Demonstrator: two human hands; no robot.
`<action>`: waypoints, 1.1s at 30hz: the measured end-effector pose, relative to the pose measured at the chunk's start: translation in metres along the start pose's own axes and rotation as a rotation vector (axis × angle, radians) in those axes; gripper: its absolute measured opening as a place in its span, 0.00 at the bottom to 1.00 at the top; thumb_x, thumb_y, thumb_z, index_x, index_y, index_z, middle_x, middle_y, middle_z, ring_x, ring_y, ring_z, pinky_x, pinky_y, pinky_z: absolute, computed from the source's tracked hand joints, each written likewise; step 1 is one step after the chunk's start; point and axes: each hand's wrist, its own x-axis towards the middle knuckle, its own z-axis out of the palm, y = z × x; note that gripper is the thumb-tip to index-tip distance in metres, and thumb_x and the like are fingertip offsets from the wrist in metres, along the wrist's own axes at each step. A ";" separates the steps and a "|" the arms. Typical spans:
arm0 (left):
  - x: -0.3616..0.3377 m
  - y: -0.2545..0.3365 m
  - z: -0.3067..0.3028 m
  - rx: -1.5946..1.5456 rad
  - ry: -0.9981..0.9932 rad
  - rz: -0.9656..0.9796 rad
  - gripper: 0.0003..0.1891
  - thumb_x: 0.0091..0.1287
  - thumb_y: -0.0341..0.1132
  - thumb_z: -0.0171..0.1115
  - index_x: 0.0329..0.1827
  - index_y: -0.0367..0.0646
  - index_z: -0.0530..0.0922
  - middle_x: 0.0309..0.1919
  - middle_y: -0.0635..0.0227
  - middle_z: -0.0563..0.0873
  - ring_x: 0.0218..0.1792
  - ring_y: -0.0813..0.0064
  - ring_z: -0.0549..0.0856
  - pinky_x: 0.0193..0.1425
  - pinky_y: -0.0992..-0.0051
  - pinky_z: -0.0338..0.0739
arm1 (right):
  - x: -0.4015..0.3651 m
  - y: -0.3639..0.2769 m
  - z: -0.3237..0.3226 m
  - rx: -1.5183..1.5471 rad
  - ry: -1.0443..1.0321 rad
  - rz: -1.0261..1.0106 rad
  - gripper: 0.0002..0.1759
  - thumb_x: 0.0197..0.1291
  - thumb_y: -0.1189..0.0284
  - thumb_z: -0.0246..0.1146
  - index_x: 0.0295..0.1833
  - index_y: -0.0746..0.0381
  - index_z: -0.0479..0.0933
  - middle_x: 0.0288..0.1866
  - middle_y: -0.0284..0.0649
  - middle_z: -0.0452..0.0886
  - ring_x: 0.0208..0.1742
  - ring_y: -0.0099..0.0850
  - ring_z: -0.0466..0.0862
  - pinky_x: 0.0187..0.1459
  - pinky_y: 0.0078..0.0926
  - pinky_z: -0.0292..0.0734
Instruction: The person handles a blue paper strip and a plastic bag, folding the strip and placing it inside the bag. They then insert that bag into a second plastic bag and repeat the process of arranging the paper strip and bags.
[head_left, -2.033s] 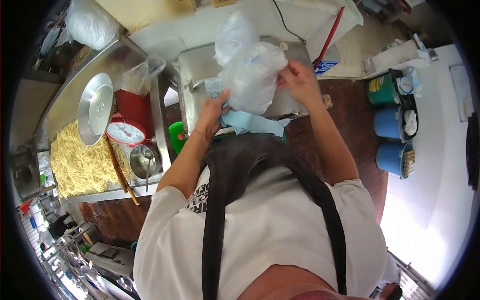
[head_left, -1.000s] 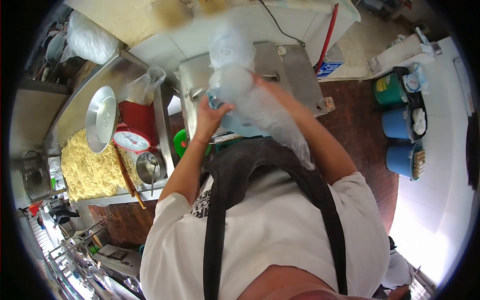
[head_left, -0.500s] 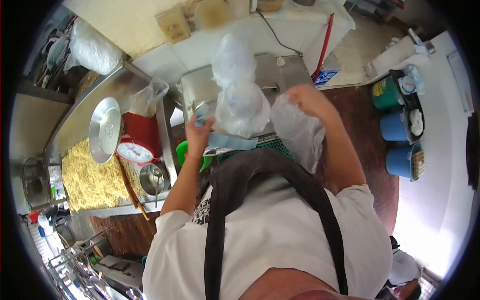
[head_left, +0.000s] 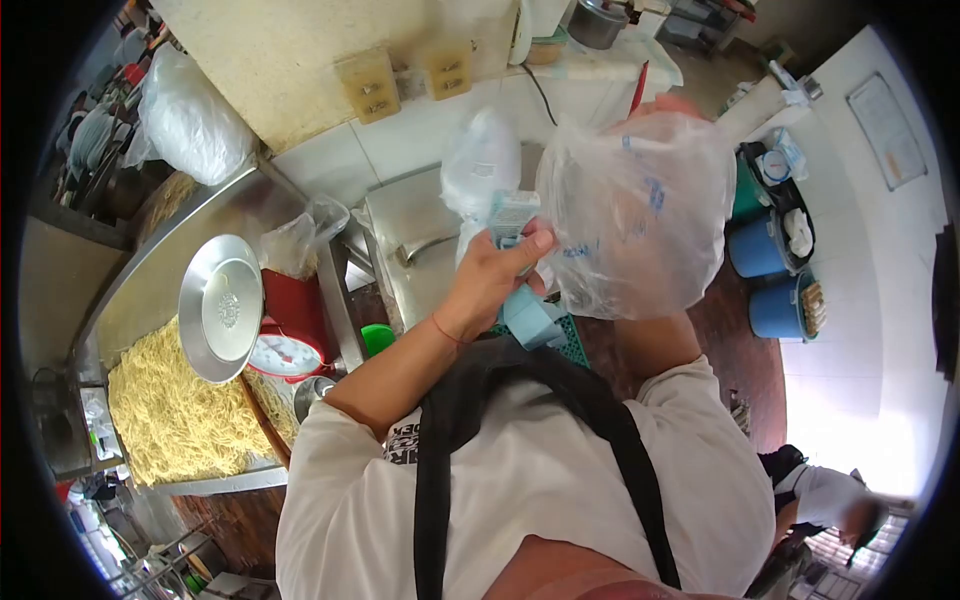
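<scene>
My left hand [head_left: 497, 272] is closed round a light blue packet [head_left: 514, 212], and a pale blue strip [head_left: 531, 318] hangs below its fingers. Right beside it, a large clear plastic bag [head_left: 640, 215] with blue print is spread out and puffed up. My right hand [head_left: 668, 108] is at the top of this bag, largely behind or inside the plastic, so its fingers are blurred and hard to make out. Behind my left hand, a filled white plastic bag [head_left: 482, 165] sits on the steel surface [head_left: 415, 210].
On the left, yellow noodles [head_left: 185, 400] lie in a steel tray near a red scale [head_left: 292, 315] with a metal pan [head_left: 222, 308]. Blue buckets [head_left: 780, 308] stand at the right. Another person [head_left: 825, 500] is at the lower right. A pot [head_left: 597, 24] stands at the top.
My left hand has moved right with the blue packet and strip. The clear bag has been raised and opened out wide, and my right hand is now at its top.
</scene>
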 end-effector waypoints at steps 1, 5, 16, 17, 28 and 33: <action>0.002 0.004 -0.006 -0.002 0.008 -0.018 0.18 0.69 0.45 0.68 0.53 0.42 0.78 0.38 0.73 0.82 0.28 0.84 0.75 0.33 0.78 0.78 | 0.005 -0.001 -0.005 0.004 -0.024 0.024 0.18 0.65 0.73 0.63 0.58 0.67 0.73 0.46 0.42 0.83 0.44 0.32 0.84 0.51 0.27 0.79; -0.001 0.032 -0.048 -0.030 0.118 0.073 0.15 0.67 0.42 0.70 0.51 0.45 0.79 0.38 0.75 0.83 0.33 0.84 0.79 0.32 0.82 0.72 | 0.014 -0.009 0.007 0.592 0.142 0.251 0.23 0.65 0.71 0.64 0.64 0.67 0.70 0.49 0.43 0.83 0.46 0.33 0.84 0.52 0.28 0.81; 0.051 0.056 -0.097 0.063 0.197 0.137 0.10 0.69 0.36 0.65 0.50 0.45 0.81 0.36 0.76 0.84 0.35 0.87 0.81 0.33 0.85 0.71 | 0.006 0.045 -0.001 0.938 0.009 1.056 0.26 0.70 0.65 0.61 0.68 0.68 0.70 0.56 0.43 0.82 0.56 0.32 0.82 0.58 0.30 0.79; 0.055 0.057 -0.096 0.023 0.211 0.164 0.09 0.70 0.35 0.65 0.50 0.44 0.81 0.36 0.75 0.84 0.35 0.86 0.81 0.33 0.84 0.72 | 0.014 0.049 -0.002 0.953 -0.007 1.058 0.26 0.71 0.64 0.61 0.68 0.68 0.70 0.56 0.43 0.82 0.56 0.32 0.82 0.59 0.30 0.79; 0.116 0.097 -0.068 0.171 0.314 0.297 0.10 0.69 0.35 0.65 0.48 0.39 0.80 0.36 0.74 0.83 0.37 0.81 0.83 0.42 0.76 0.79 | 0.054 0.118 0.003 0.908 -0.320 1.060 0.20 0.70 0.66 0.63 0.61 0.65 0.76 0.56 0.41 0.83 0.52 0.32 0.85 0.56 0.32 0.81; 0.140 0.054 -0.112 -0.323 0.239 0.232 0.12 0.71 0.38 0.63 0.49 0.39 0.81 0.42 0.69 0.86 0.42 0.73 0.86 0.48 0.71 0.82 | 0.009 0.211 0.006 1.262 -0.070 1.305 0.27 0.75 0.60 0.54 0.71 0.66 0.69 0.64 0.42 0.79 0.61 0.37 0.82 0.61 0.38 0.79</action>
